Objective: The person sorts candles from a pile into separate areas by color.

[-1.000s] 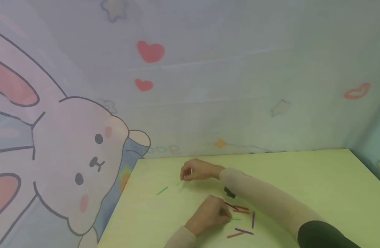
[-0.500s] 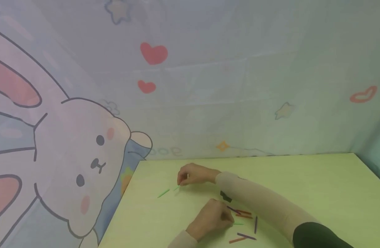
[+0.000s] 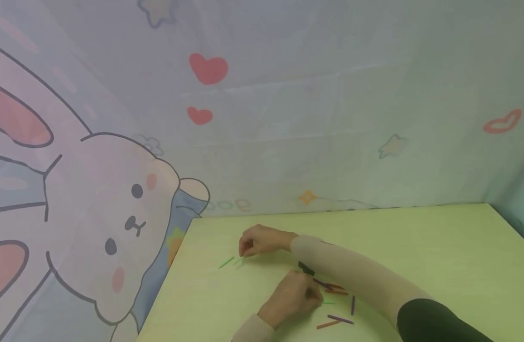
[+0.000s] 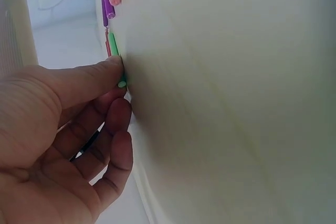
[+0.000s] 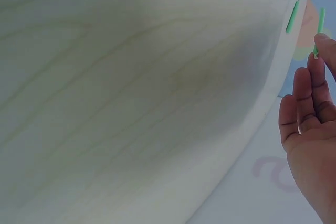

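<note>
In the head view my right hand (image 3: 262, 240) is over the far left part of the table, pinching a green crayon (image 5: 321, 22) between thumb and fingertip. Just left of it another green crayon (image 3: 226, 262) lies on the tabletop. My left hand (image 3: 290, 297), nearer the front, pinches a green crayon (image 4: 114, 44) by one end, low at the table surface. Right of that hand lie purple crayons (image 3: 340, 319) and orange-red crayons (image 3: 337, 292), some crossing one another. The left hand partly hides its own crayon in the head view.
The pale yellow-green table (image 3: 415, 247) ends at a patterned wall cloth (image 3: 279, 156) with a large rabbit (image 3: 112, 204) on the left. My right forearm (image 3: 356, 266) reaches across, passing close behind the purple and orange-red crayons.
My right hand has moved a little left and toward me with its green crayon, closer to the green crayon lying there. The left hand has stayed nearly in place, still pinching its crayon.
</note>
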`<state>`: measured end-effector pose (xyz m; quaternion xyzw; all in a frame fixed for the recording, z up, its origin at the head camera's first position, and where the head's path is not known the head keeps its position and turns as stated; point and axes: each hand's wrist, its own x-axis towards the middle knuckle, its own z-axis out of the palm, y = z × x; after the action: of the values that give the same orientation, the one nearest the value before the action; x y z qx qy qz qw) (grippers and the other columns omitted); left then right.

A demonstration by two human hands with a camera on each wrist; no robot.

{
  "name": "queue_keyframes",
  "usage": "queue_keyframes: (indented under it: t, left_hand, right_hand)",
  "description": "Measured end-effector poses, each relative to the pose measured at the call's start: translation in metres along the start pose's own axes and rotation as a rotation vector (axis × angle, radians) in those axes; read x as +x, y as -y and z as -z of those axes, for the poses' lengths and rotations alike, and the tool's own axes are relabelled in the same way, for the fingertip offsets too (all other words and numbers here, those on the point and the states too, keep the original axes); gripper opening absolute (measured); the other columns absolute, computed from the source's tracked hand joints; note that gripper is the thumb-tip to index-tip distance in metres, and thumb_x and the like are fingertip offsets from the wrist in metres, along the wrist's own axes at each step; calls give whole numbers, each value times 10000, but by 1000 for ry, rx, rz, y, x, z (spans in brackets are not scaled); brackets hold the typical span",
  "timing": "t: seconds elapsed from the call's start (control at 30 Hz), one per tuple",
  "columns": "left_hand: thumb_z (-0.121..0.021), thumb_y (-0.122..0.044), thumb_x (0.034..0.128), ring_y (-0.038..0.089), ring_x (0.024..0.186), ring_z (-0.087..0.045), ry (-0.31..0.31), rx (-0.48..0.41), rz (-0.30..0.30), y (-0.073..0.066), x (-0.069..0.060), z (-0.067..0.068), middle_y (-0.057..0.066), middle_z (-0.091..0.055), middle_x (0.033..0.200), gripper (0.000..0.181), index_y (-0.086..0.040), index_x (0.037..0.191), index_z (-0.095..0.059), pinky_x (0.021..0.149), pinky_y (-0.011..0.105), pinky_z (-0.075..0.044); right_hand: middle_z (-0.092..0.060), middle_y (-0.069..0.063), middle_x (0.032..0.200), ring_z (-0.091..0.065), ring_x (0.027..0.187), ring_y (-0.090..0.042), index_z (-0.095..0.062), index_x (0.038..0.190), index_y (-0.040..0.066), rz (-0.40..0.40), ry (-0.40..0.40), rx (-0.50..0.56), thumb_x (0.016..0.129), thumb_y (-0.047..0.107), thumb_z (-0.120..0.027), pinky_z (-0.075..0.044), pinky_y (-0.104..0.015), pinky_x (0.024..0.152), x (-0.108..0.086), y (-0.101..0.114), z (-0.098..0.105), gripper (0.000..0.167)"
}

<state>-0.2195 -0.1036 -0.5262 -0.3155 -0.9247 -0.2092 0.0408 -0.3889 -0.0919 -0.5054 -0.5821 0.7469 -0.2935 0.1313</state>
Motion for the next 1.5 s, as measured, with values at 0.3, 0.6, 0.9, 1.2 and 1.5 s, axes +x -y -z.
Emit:
queue_keyframes:
  t: [0.3,0.6,0.9,1.2,1.5]
  left_hand:
    - [-970,-80,833,-122,762,-619,9,14,26,-6,-2,2,-148,-809,826,160,-209,859,-879,763,37,-470]
    - [-968,-72,804,-82,753,-671,-62,42,-77,2,-4,0,-127,-813,814,161,-197,839,-873,737,99,-533]
    - [-972,-61,826,-122,732,-629,0,9,24,-5,-1,2,-121,-817,823,156,-180,852,-875,745,28,-471]
    - [-971,-75,832,-111,763,-634,-6,18,5,-4,-2,2,-131,-812,831,151,-190,848,-874,770,30,-469]
    - [-963,-68,842,-120,774,-656,-5,10,5,-5,-2,3,-144,-813,821,155,-195,839,-875,776,30,-482]
  right_hand:
    - [-736,106,1019,-644,921,8,-839,1105,158,-6,-4,-28,1053,173,-799,-555,-179,869,11,-1,-8,66]
    - [-720,132,1024,-637,939,-11,-841,1191,156,-16,-28,-37,1040,213,-822,-550,-196,864,12,-1,-4,163]
    - [-757,99,1086,-642,964,-7,-839,1182,125,-20,-31,-40,1041,200,-820,-550,-199,890,8,2,2,161]
    - [-762,118,1105,-661,986,-4,-838,1174,121,-42,-30,-34,1039,229,-824,-559,-205,912,5,4,7,174]
    - [-770,112,1105,-665,994,-8,-829,1186,136,-91,-32,-41,1039,223,-825,-561,-222,921,1,0,10,171]
